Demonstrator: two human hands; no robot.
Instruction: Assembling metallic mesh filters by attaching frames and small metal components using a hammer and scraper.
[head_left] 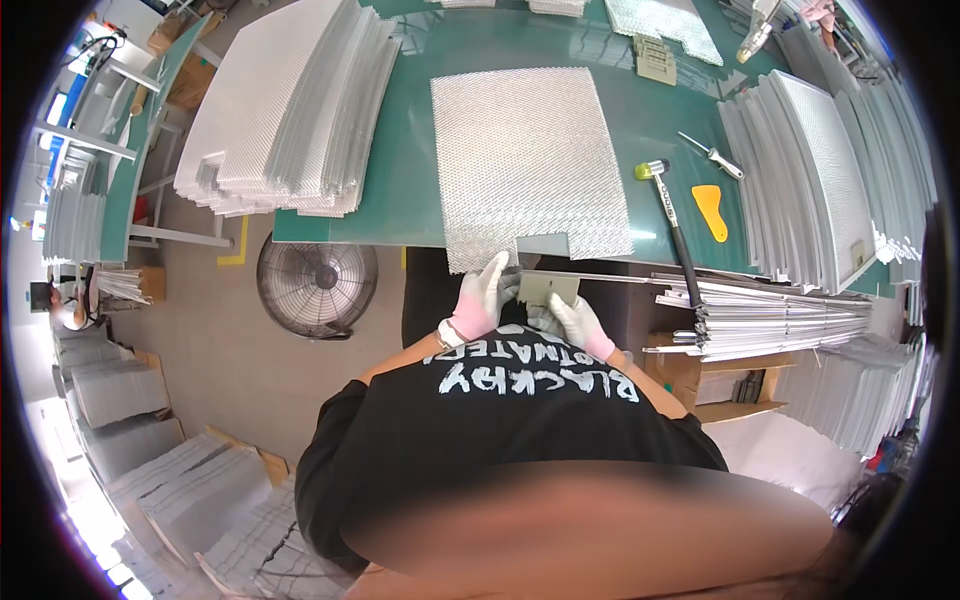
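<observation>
A silvery mesh panel (530, 150) lies on the green table, its notched near edge jutting past the table's front. At that edge, just left of the notch, my left hand (478, 303) in a white and pink glove is closed on the panel's corner, fingers partly hidden underneath. My right hand (575, 322), gloved the same way, pinches a small grey-green plate (548, 288) in front of my body, below the notch. The plate's left end comes close to my left fingers; whether they touch it I cannot tell.
Stacked mesh panels (290, 110) stand at the table's left, with more panels (800, 180) at the right. A mallet (670, 215), a yellow scraper (710, 212) and a white-handled tool (722, 162) lie right of the panel. Small plates (654, 60) sit behind; a fan (318, 285) stands on the floor.
</observation>
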